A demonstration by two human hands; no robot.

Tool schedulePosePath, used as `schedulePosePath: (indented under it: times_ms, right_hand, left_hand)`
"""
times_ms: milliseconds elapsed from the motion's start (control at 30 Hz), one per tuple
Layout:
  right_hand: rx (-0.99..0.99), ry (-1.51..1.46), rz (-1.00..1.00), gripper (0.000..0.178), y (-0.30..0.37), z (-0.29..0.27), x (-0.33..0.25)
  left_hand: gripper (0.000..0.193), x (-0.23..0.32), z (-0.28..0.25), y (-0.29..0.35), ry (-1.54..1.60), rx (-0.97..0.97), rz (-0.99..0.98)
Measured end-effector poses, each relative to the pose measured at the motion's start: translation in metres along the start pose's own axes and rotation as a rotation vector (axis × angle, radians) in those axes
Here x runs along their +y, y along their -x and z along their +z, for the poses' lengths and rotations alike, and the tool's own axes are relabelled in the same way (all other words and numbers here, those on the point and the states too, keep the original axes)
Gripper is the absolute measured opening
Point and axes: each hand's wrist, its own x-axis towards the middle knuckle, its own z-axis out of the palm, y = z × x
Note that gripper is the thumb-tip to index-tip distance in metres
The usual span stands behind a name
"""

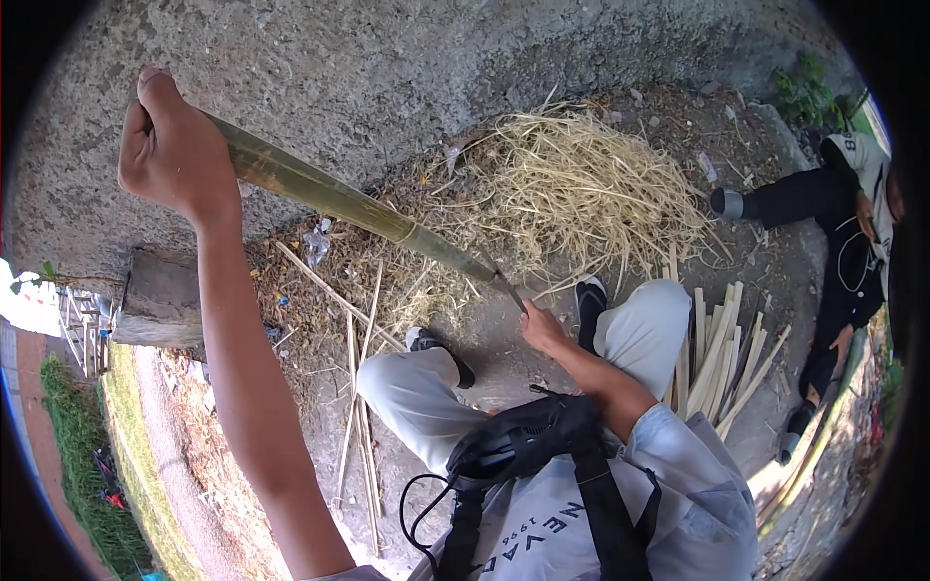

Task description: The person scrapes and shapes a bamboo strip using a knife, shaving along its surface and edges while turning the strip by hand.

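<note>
A long green split bamboo piece (329, 198) slants from the upper left down to the middle, with a node ring partway along. My left hand (179, 150), arm stretched out, is closed round its upper end. Close to my knees, my right hand (543, 327) grips a dark, narrow knife (508, 288). Its blade meets the lower end of the bamboo. My fingers hide the knife's handle.
A heap of pale shavings (601, 184) lies ahead, by a rough concrete wall (387, 58). Bamboo strips (722, 353) stand bundled beside my right knee; several thin sticks (360, 426) lie left. Another person (843, 218) sits at far right. A block (160, 295) is left.
</note>
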Motion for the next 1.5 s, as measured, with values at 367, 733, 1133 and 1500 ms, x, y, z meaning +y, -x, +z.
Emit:
schedulePosePath:
  times_ms: [367,733,1133,1500]
  right_hand:
    - [-0.065,0.168,0.147,0.032,0.015,0.029,0.055]
    - [-0.099,0.089,0.242,0.03,0.01,0.03,0.066]
    - [0.029,-0.189,0.208,0.03,-0.011,0.005,0.007]
    - [0.248,-0.524,-0.248,0.051,-0.012,-0.126,-0.161]
  left_hand:
    - [0.04,0.004,-0.002,0.004,-0.02,0.01,0.003]
    - [0.038,0.012,-0.004,0.005,-0.025,-0.029,0.013]
    - [0.031,0.017,-0.018,0.004,0.348,-0.288,-0.148]
    - [0.051,0.013,0.005,0.025,0.449,-0.178,-0.376]
